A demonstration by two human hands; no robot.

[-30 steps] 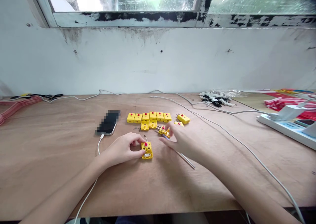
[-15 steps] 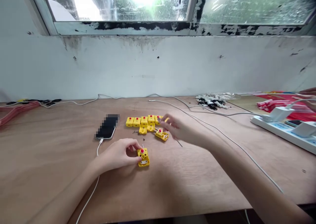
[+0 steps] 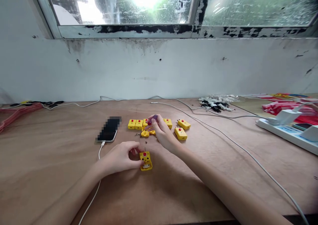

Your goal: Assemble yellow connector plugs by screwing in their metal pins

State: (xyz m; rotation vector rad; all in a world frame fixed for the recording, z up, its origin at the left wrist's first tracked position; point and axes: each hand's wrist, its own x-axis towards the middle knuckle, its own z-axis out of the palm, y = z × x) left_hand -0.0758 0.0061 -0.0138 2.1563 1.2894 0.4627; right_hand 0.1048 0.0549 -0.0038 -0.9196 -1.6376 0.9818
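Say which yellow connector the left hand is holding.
The yellow connector nearest the camera, white part showing at its near end, pinched by the left hand. The other yellow pieces lie farther back, apart from that hand.

no text, number or sign can be read. the strip [image 3: 278,129] bears bluish markings [image 3: 287,129] too small to make out. the phone [image 3: 109,129] is pixelated.

So from where I'm standing, both forearms are bare. The left forearm [image 3: 74,192] angles in, its hand [image 3: 121,157] low, thumb [image 3: 135,164] and forefinger curved into a kinda loose C-shaped pinch. The right forearm [image 3: 211,175] slants further forward, that right hand [image 3: 164,135] reaching past the left one, fingers [image 3: 159,121] curled in.
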